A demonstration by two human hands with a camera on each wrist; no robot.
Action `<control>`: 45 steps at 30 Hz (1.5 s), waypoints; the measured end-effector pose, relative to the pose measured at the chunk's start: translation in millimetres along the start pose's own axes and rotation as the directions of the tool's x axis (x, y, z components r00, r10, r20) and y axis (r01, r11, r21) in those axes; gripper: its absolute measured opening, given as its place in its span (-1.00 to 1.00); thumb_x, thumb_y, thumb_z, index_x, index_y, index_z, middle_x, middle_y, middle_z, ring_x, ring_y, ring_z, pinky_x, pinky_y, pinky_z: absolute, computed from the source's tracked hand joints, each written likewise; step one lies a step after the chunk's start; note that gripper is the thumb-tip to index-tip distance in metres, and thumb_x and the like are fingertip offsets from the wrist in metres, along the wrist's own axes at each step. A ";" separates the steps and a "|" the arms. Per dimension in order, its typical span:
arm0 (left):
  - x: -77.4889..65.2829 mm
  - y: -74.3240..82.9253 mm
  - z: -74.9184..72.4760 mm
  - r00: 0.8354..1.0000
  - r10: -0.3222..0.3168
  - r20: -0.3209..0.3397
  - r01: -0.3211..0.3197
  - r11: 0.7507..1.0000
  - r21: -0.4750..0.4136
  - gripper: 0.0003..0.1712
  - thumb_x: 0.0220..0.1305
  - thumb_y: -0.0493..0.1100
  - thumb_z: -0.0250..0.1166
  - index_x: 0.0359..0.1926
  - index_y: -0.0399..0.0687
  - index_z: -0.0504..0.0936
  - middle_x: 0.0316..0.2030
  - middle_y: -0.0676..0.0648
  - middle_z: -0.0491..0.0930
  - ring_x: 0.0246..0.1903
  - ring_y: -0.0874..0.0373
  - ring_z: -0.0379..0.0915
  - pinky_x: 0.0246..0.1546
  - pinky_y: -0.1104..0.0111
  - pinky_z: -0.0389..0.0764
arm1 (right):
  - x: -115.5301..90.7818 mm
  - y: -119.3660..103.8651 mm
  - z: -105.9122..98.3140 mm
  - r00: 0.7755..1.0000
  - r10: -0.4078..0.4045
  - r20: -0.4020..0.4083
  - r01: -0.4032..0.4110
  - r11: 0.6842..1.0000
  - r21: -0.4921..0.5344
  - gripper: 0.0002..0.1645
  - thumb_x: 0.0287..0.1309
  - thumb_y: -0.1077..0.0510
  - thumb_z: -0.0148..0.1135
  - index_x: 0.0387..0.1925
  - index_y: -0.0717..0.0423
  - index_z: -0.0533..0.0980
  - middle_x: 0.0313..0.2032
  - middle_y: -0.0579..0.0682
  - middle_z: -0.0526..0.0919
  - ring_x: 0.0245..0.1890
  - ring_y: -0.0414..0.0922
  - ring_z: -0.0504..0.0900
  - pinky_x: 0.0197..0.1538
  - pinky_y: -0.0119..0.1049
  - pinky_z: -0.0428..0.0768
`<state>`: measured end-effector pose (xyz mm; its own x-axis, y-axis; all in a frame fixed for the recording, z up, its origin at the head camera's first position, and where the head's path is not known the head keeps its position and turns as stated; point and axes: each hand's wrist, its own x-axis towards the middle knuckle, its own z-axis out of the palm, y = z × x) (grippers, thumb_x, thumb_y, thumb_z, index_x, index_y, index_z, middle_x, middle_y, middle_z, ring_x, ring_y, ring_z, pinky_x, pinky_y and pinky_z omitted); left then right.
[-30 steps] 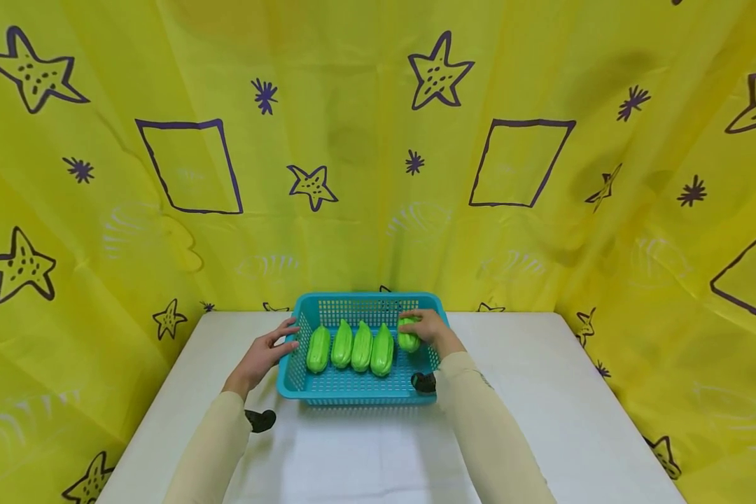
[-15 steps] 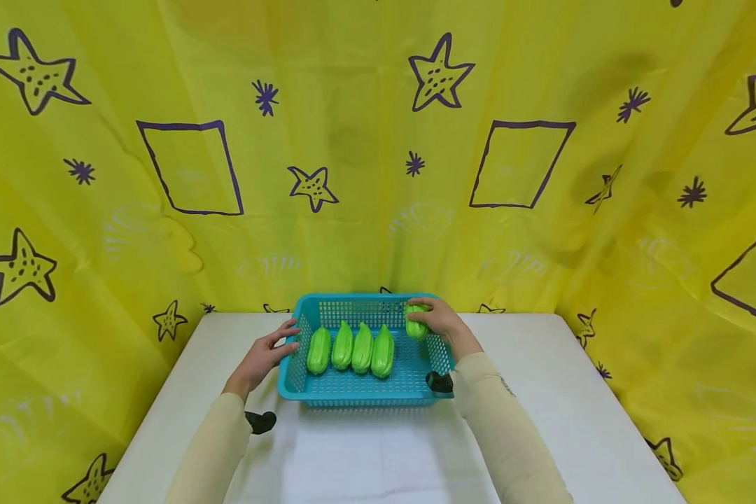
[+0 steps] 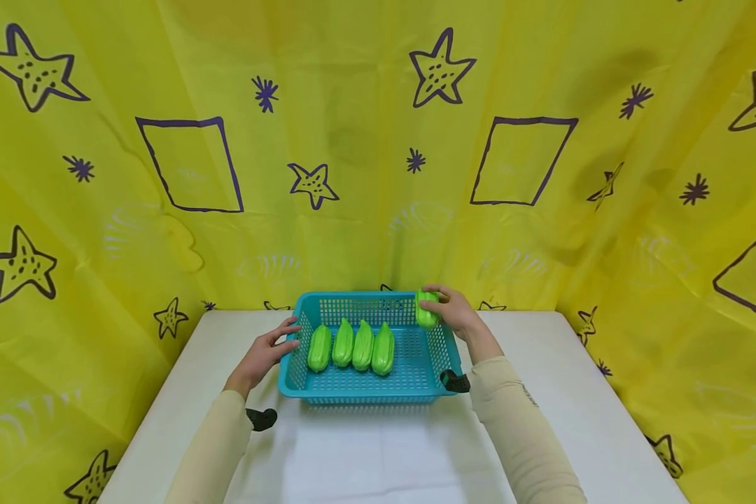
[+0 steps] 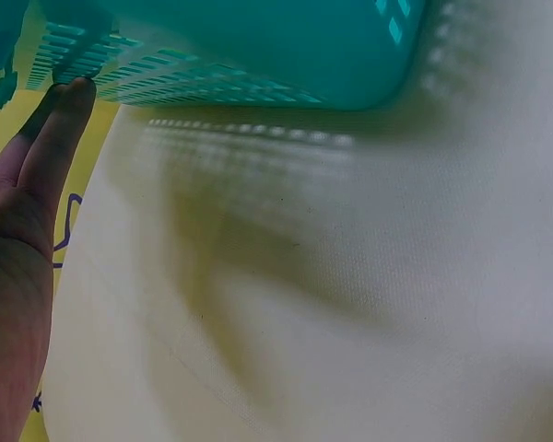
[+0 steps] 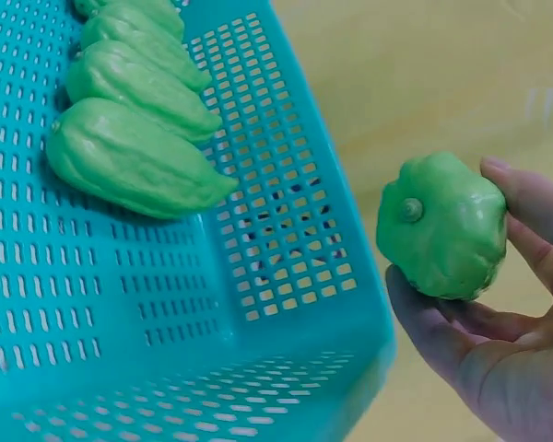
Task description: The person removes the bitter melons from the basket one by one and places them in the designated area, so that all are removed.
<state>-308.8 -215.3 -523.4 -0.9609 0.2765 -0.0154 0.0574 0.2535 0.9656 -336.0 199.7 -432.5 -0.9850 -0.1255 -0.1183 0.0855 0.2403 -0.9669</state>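
A turquoise perforated basket stands on the white table, with several light green ribbed gourds side by side in its left and middle part. My right hand pinches one more green gourd between thumb and fingers, up over the basket's back right corner. In the right wrist view this gourd's stem end faces the camera, outside the rim in that view. At the basket's left side is my left hand, fingers extended. Its fingertips are right at the perforated wall in the left wrist view.
The white table ends at a yellow curtain with star drawings, which encloses the back and both sides. Dark wrist-worn camera parts stick out from both sleeves.
My right hand has lifted the gourd out of the basket's right part and carried it right and toward the back. My left hand has stayed at the basket's left side.
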 end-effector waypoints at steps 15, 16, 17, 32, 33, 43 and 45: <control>1.6 0.6 -1.3 1.000 0.001 -0.002 -0.001 1.000 0.013 -0.33 0.37 0.07 0.23 0.38 -0.14 0.36 0.52 0.08 -0.02 0.49 -0.12 -0.17 0.27 -0.11 0.30 | -12.9 10.4 -31.9 0.989 -0.138 -0.046 0.137 0.990 -0.038 -0.33 0.32 0.13 0.24 0.40 0.13 0.29 0.35 0.35 0.16 0.20 0.24 0.39 -0.03 -0.24 0.61; 1.6 0.8 -1.2 1.000 0.001 -0.002 -0.001 1.000 0.010 -0.32 0.37 0.07 0.24 0.38 -0.15 0.37 0.52 0.09 -0.02 0.49 -0.12 -0.16 0.27 -0.11 0.30 | -13.7 11.8 -34.7 0.989 -0.140 -0.047 0.138 0.990 -0.043 -0.33 0.32 0.13 0.24 0.40 0.13 0.29 0.35 0.34 0.16 0.22 0.24 0.38 -0.04 -0.25 0.61; 1.7 0.9 -1.3 1.000 0.000 -0.003 0.000 1.000 0.011 -0.33 0.37 0.07 0.24 0.38 -0.15 0.37 0.52 0.09 -0.02 0.48 -0.11 -0.16 0.27 -0.11 0.30 | -14.4 13.4 -37.3 0.989 -0.141 -0.048 0.139 0.989 -0.044 -0.32 0.31 0.12 0.25 0.40 0.13 0.29 0.35 0.33 0.16 0.22 0.24 0.37 -0.04 -0.25 0.60; 1.2 -1.4 -0.1 1.000 0.005 0.001 -0.005 1.000 -0.001 -0.33 0.36 0.06 0.25 0.38 -0.16 0.37 0.52 0.08 -0.01 0.48 -0.11 -0.15 0.27 -0.07 0.32 | -28.4 40.6 -74.7 0.990 -0.134 -0.047 0.125 0.981 -0.148 -0.26 0.27 -0.07 0.28 0.40 0.05 0.30 0.39 0.28 0.16 0.27 0.28 0.29 0.06 -0.12 0.51; 1.1 -1.6 -0.1 1.000 0.005 0.000 -0.005 1.000 0.003 -0.33 0.36 0.06 0.24 0.37 -0.15 0.37 0.52 0.08 -0.01 0.48 -0.12 -0.14 0.26 -0.07 0.32 | -29.5 42.3 -76.3 0.990 -0.134 -0.043 0.126 0.981 -0.146 -0.26 0.28 -0.06 0.27 0.40 0.06 0.29 0.39 0.29 0.15 0.27 0.29 0.29 0.06 -0.10 0.51; 2.1 -2.3 -2.0 1.000 -0.006 0.000 0.006 1.000 0.003 -0.33 0.37 0.05 0.24 0.38 -0.15 0.37 0.51 0.10 -0.01 0.48 -0.09 -0.14 0.27 -0.09 0.30 | -35.0 52.8 -85.0 0.989 -0.141 -0.038 0.134 0.978 -0.158 -0.24 0.29 -0.05 0.25 0.41 0.14 0.27 0.41 0.34 0.08 0.26 0.34 0.29 0.01 -0.17 0.56; 2.2 -2.1 -2.3 1.000 -0.003 0.001 0.003 1.000 0.001 -0.33 0.36 0.04 0.25 0.37 -0.16 0.37 0.51 0.10 -0.01 0.48 -0.10 -0.14 0.27 -0.10 0.30 | -35.6 53.7 -85.8 0.990 -0.134 -0.040 0.126 0.979 -0.158 -0.24 0.30 -0.06 0.25 0.41 0.13 0.27 0.42 0.33 0.08 0.26 0.33 0.29 0.02 -0.16 0.55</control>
<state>-311.6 -217.3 -524.8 -0.9608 0.2765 -0.0184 0.0549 0.2551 0.9654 -309.2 299.7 -460.9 -0.9928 -0.1182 0.0212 -0.0640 0.3719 -0.9261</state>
